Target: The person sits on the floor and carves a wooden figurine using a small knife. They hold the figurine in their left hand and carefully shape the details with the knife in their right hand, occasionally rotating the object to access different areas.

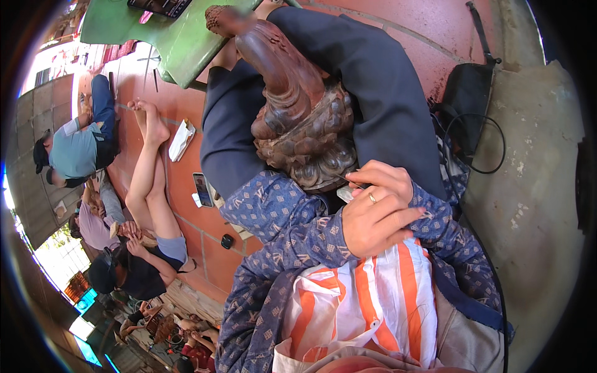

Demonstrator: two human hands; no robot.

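Observation:
A carved dark brown wooden statue of a seated figure on a lotus base (305,127) leans between my legs, its head up and to the left. My right hand (388,178) is closed near the bottom of the base, pinching a thin, dark, pointed tool (353,182); its exact kind is unclear. Across my right hand and wrist lies my left hand (376,221), a ring on one finger. Its fingers are apart and slightly bent, with nothing seen in them. Something small and white (344,194) shows beside the tool, partly hidden.
A green plastic chair (180,50) stands beyond the statue. On the tiled floor at left lie a phone (202,188), a white packet (181,140) and a small black case (227,241). Other people sit farther left. A black bag (467,109) with a cable lies right.

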